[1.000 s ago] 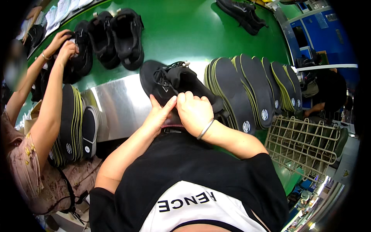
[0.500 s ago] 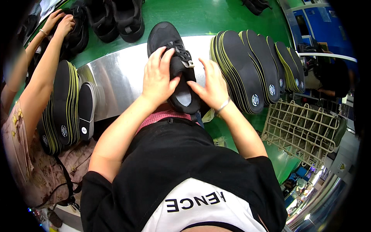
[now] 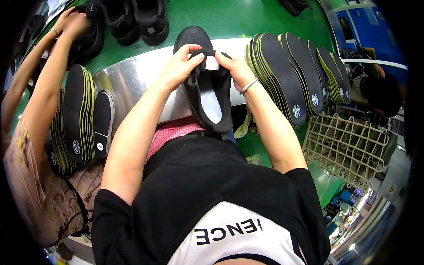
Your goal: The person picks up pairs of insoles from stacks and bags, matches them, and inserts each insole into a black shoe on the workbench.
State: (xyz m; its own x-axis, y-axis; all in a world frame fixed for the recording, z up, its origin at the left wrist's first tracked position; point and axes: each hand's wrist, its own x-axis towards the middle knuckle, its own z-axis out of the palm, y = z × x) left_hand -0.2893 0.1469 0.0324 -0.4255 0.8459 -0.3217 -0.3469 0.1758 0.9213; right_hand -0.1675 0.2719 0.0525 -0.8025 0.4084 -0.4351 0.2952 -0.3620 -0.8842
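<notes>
A black lace-up shoe lies on the metal work surface in front of me, toe pointing away and heel toward my body. Its tongue is pulled up and folded back, so a white label on its inner side shows. My left hand pinches the left edge of the tongue between thumb and fingers. On the opposite edge my right hand is closed too, thumb beside the label and fingers partly hidden behind the tongue. Through the opening a pale grey-white inner sole shows.
Stacks of black insoles with yellow-green edges stand to my right; more insoles stand at left. Black shoes sit on the green surface beyond. A co-worker's arms reach in at left. A wire rack stands at right.
Both hands have moved from the shoe's sides and laces onto the tongue. The tongue has been lifted and folded back, baring its white label and more of the shoe's inside.
</notes>
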